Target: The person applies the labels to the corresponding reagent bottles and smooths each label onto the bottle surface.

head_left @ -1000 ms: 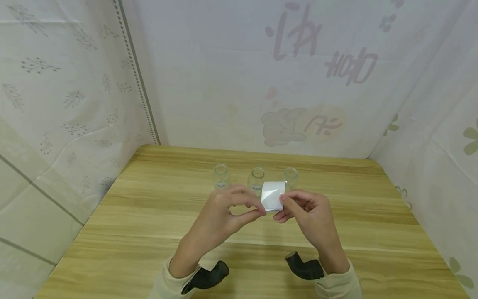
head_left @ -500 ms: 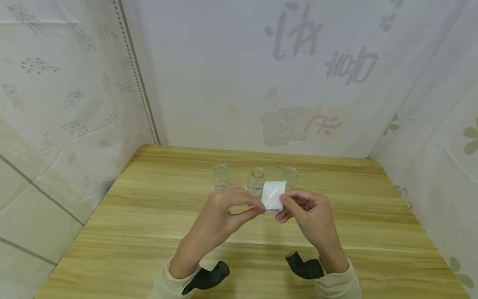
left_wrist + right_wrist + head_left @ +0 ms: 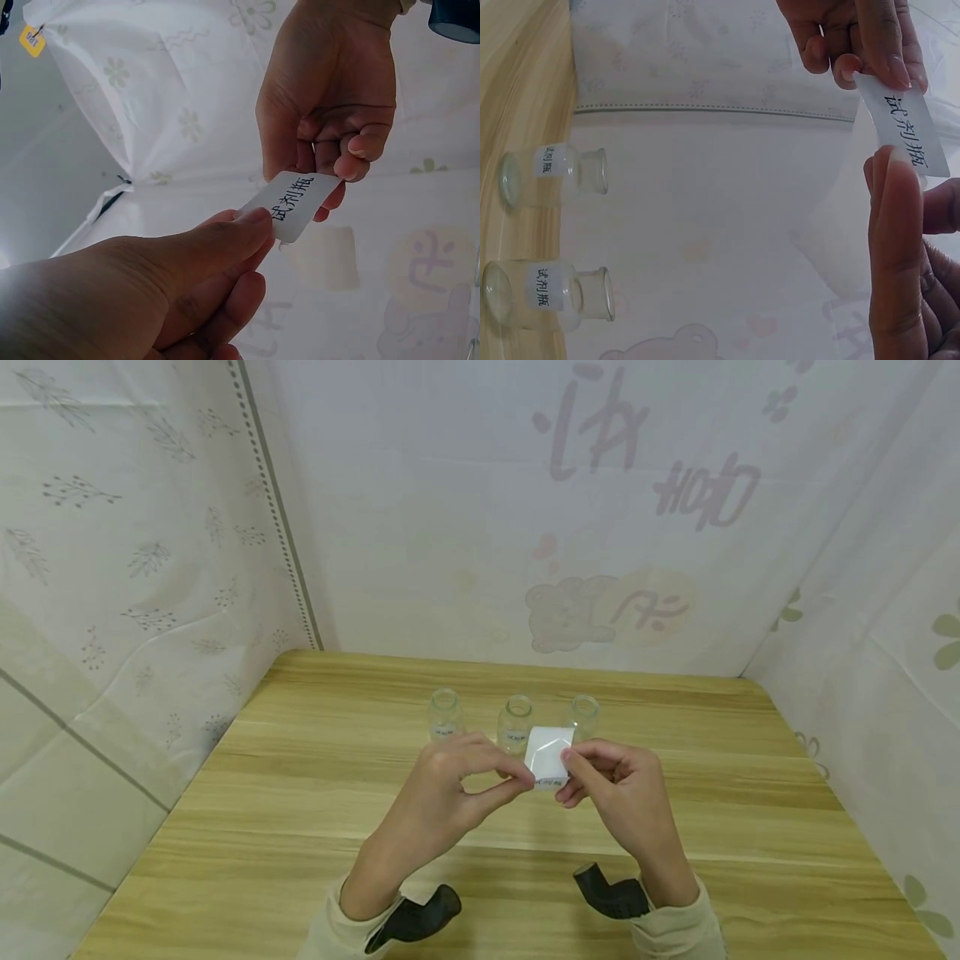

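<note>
Label (image 3: 548, 756), white, lettered, one: held up between two hands over a wood-grain table (image 3: 285, 793).

We list the left hand (image 3: 442, 781) as pinching one end between thumb and fingers, and the right hand (image 3: 626, 789) as pinching near the other end; the hands stand just apart, the piece spanning the gap. In both wrist views we read dark characters on it; in the head view it curves, lettering along the lower edge. Behind, we count three open glass bottles upright in a row: left bottle (image 3: 445, 713), middle bottle (image 3: 516, 723) and right bottle (image 3: 586, 713), the last partly hidden. The first two bear a lettered sticker (image 3: 543, 286) apiece.
</note>
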{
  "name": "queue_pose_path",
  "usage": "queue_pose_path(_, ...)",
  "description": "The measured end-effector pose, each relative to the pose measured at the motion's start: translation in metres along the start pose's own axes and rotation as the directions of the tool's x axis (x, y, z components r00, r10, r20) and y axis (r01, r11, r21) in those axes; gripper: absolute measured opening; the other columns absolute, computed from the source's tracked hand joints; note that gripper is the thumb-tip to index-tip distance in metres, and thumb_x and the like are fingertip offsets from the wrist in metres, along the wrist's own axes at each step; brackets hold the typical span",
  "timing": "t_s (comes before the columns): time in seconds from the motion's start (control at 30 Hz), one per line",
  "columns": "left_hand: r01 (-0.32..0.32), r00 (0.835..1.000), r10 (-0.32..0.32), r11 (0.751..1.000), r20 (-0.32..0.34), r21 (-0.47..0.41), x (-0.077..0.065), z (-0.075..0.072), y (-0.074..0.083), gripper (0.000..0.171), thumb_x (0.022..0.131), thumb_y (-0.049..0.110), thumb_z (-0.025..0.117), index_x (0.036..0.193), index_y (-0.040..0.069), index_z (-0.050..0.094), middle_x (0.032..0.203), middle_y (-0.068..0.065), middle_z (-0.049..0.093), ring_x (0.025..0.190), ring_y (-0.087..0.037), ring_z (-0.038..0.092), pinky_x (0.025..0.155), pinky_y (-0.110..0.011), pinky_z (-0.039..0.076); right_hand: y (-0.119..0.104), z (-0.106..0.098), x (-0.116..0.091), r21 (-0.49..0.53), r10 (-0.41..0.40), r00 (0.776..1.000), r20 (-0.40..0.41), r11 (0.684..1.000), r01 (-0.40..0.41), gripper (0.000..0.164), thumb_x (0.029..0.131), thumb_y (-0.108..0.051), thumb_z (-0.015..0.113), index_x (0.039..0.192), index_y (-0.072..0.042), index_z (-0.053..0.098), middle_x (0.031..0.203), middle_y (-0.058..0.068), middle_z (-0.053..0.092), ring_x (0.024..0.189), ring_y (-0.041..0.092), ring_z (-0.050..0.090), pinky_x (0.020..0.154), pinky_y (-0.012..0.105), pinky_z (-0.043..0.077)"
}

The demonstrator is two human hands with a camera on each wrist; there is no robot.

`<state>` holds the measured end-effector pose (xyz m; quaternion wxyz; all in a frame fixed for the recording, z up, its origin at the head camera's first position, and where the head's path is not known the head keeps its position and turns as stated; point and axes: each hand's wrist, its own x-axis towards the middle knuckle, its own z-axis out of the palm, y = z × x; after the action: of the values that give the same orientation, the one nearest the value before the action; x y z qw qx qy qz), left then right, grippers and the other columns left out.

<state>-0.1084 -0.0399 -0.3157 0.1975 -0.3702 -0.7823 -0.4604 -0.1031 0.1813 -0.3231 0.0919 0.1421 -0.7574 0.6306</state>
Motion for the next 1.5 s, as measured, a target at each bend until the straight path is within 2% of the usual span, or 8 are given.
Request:
queue_pose_path(0.47, -0.003, 1.0, 0.003, 1.0, 0.015, -0.027, -0.002, -0.003, 0.004, 0.016, 0.081, 0.003, 0.088, 0.09, 0.013, 0.08, 0.084, 0.009, 0.074, 0.082, -0.003, 0.065, 0.079, -0.027, 0.053, 0.004, -0.001, 0.002, -0.06, 0.089, 0.996, 0.009, 0.994, -0.089, 0.013, 0.098, -0.001, 0.068, 0.097, 0.01, 0.075, 0.072, 0.012, 0.069, 0.055, 0.017, 0.067, 0.054, 0.033, 0.059)
queue_pose_path(0.63, 0.027, 1.0, -0.026, 0.998, 0.01, -0.062, -0.003, -0.004, 0.007, 0.015, 0.082, 0.003, 0.087, 0.091, 0.013, 0.08, 0.086, 0.009, 0.074, 0.083, -0.004, 0.066, 0.079, -0.026, 0.055, 0.012, -0.003, 0.005, -0.173, 0.118, 0.972, 0.204, 0.981, -0.083, 0.014, 0.099, -0.007, 0.07, 0.099, 0.005, 0.077, 0.077, 0.008, 0.071, 0.059, 0.014, 0.067, 0.059, 0.032, 0.059)
queue_pose_path(0.7, 0.059, 0.998, -0.058, 0.996, 0.006, -0.065, -0.003, -0.005, 0.007, 0.014, 0.083, 0.005, 0.086, 0.092, 0.013, 0.081, 0.087, 0.009, 0.075, 0.084, -0.004, 0.067, 0.079, -0.026, 0.056, 0.018, -0.002, 0.007, -0.235, 0.131, 0.915, 0.381, 0.971, -0.042, 0.013, 0.099, -0.009, 0.07, 0.098, 0.0, 0.078, 0.079, 0.003, 0.073, 0.062, 0.011, 0.066, 0.061, 0.03, 0.058)
queue_pose_path(0.9, 0.177, 0.984, -0.177, 0.982, 0.008, -0.06, -0.002, -0.005, 0.006, 0.008, 0.088, 0.01, 0.084, 0.094, 0.014, 0.081, 0.091, 0.008, 0.077, 0.085, -0.004, 0.068, 0.077, -0.028, 0.056, 0.034, 0.017, 0.008, -0.325, 0.212, 0.601, 0.771, 0.942, 0.084, 0.009, 0.098, -0.012, 0.073, 0.094, -0.01, 0.081, 0.084, -0.01, 0.074, 0.074, -0.002, 0.066, 0.07, 0.021, 0.056)
queue_pose_path(1.03, 0.222, 0.975, -0.221, 0.974, 0.009, -0.044, -0.002, -0.004, 0.005, 0.007, 0.089, 0.014, 0.083, 0.095, 0.017, 0.081, 0.09, 0.011, 0.077, 0.084, -0.003, 0.067, 0.073, -0.028, 0.053, 0.038, 0.029, 0.007, -0.399, 0.306, 0.533, 0.789, 0.915, 0.064, 0.007, 0.095, -0.014, 0.077, 0.098, -0.009, 0.081, 0.09, -0.009, 0.076, 0.08, 0.0, 0.068, 0.075, 0.021, 0.056)
queue_pose_path(1.13, 0.249, 0.969, -0.248, 0.968, 0.012, -0.028, -0.002, -0.003, 0.004, 0.007, 0.089, 0.016, 0.083, 0.095, 0.02, 0.081, 0.089, 0.015, 0.076, 0.084, -0.003, 0.066, 0.071, -0.029, 0.05, 0.037, 0.021, 0.008, -0.436, 0.318, 0.589, 0.743, 0.897, 0.066, 0.02, 0.095, -0.023, 0.078, 0.109, -0.009, 0.08, 0.105, -0.005, 0.077, 0.093, 0.007, 0.07, 0.083, 0.027, 0.056)
queue_pose_path(1.33, 0.289, 0.957, -0.289, 0.956, 0.014, -0.055, 0.002, 0.001, -0.001, 0.005, 0.09, 0.014, 0.082, 0.093, 0.017, 0.08, 0.086, 0.014, 0.075, 0.082, -0.003, 0.066, 0.074, -0.032, 0.05, 0.024, -0.011, 0.007, -0.324, 0.019, 0.914, 0.406, 0.938, 0.125, 0.014, 0.099, -0.011, 0.072, 0.11, -0.006, 0.078, 0.102, 0.0, 0.077, 0.093, 0.013, 0.071, 0.085, 0.032, 0.058)
queue_pose_path(1.5, 0.32, 0.947, -0.321, 0.944, 0.007, -0.084, 0.004, 0.006, -0.007, 0.005, 0.09, 0.013, 0.082, 0.093, 0.016, 0.081, 0.085, 0.014, 0.075, 0.081, -0.004, 0.065, 0.073, -0.033, 0.047, 0.014, -0.023, 0.005, -0.202, -0.126, 0.972, 0.199, 0.965, 0.167, 0.017, 0.093, 0.003, 0.074, 0.109, -0.001, 0.077, 0.099, 0.004, 0.078, 0.089, 0.012, 0.072, 0.078, 0.028, 0.059)
